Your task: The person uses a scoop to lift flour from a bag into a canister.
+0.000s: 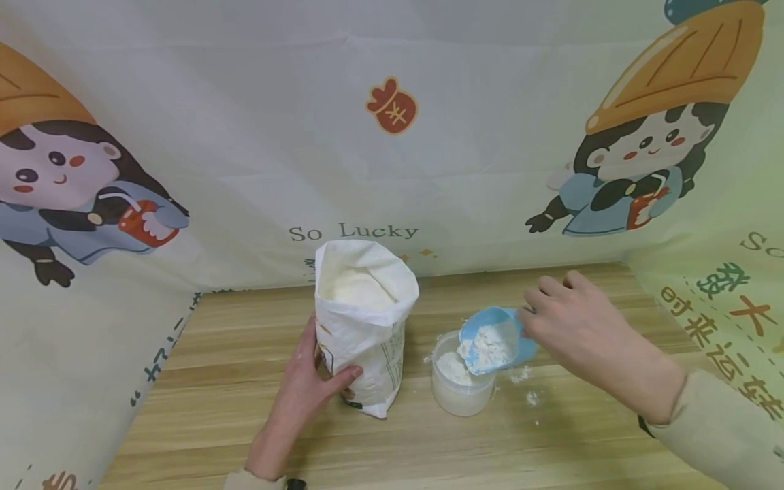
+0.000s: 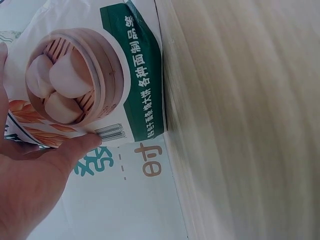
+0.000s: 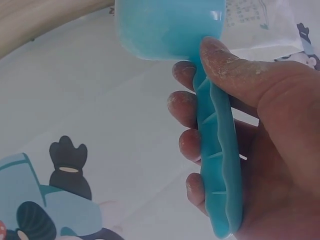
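Nearest: beige sleeve (image 1: 729,422), then the right hand (image 1: 569,313), fingers and thumb wrapped round the ribbed handle of a pale-blue plastic scoop (image 1: 525,348). Scoop heaped with clumpy white powder (image 1: 493,346), lip over a clear, round plastic tub (image 1: 462,398), itself part-filled; whether lip touches rim, hard to tell from above. To pour well, I'd judge: lip nearer the tub's middle, slow tilt, small shakes, since white powder dusts the wood-grain tabletop (image 1: 202,381) beside it. Left hand (image 1: 306,382) holds the white printed bag (image 1: 367,354) upright, thumb across its front, fingers round its side. Bag stands left of the tub: mouth open, green band at base, steamed-bun picture above.
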`<state>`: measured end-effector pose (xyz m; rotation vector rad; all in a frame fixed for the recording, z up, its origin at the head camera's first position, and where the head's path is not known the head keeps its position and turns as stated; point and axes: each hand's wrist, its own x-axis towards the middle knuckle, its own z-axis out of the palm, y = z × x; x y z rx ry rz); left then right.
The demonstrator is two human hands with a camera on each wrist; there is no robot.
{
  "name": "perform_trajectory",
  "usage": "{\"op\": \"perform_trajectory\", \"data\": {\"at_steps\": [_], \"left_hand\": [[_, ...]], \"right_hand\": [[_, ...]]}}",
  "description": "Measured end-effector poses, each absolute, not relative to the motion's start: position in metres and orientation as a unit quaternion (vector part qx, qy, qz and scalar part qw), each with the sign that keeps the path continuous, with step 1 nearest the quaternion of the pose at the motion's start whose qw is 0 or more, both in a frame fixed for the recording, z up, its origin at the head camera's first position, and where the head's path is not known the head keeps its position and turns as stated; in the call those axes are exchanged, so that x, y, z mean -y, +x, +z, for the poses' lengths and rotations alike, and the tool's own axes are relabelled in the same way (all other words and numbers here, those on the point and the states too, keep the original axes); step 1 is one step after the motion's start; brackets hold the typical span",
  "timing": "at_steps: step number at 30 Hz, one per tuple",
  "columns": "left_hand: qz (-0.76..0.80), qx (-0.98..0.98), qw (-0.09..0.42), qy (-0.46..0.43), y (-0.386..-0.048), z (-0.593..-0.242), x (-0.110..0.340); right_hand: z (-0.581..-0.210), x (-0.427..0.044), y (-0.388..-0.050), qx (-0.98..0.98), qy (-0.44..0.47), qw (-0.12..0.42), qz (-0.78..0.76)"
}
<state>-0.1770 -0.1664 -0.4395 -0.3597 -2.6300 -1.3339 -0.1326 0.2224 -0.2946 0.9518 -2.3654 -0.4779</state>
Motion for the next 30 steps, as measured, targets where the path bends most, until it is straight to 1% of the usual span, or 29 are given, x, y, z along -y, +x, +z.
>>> {"op": "perform_trajectory", "data": {"at_steps": [10, 30], "left_hand": [[-0.447, 0.882, 0.086, -0.121, -0.176, -0.440, 0.167], [-0.446, 0.883, 0.084, -0.120, -0.177, -0.440, 0.168]], "right_hand": [[-0.291, -0.212, -0.132, 0.874, 0.355, 0.264, -0.202], [-0.290, -0.208, -0.133, 0.863, 0.364, 0.279, -0.212]]}}
